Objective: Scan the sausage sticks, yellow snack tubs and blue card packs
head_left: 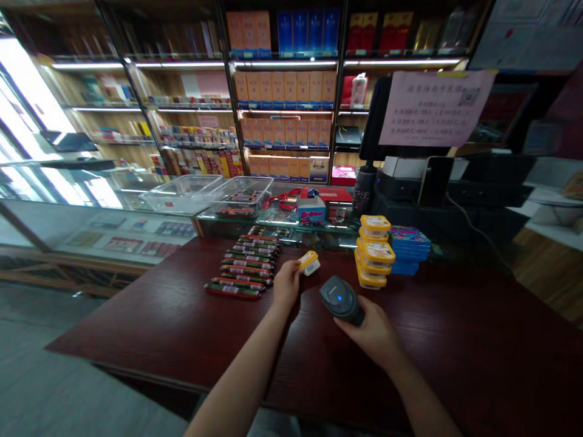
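My left hand [288,282] pinches a small plastic tub [310,263] with a yellow lid, tilted so that a barcode label on its pale side shows. In my right hand [374,328] is a dark barcode scanner [340,298], a blue light glowing on its top; its head points toward the tub, a short gap apart. Left of my left hand lie several sausage-like sticks [246,265] in dark green and red wrappers, set in a row. Yellow-lidded tubs [375,250] stand stacked beyond the scanner, to its right.
Beside the stack sit blue boxes [407,252]. A glass counter edge [277,227] runs behind the brown table [182,328], bearing clear bins [182,193] and a small blue box [311,210]. A monitor [376,121] with a pink paper notice and a phone [436,181] stand at the right.
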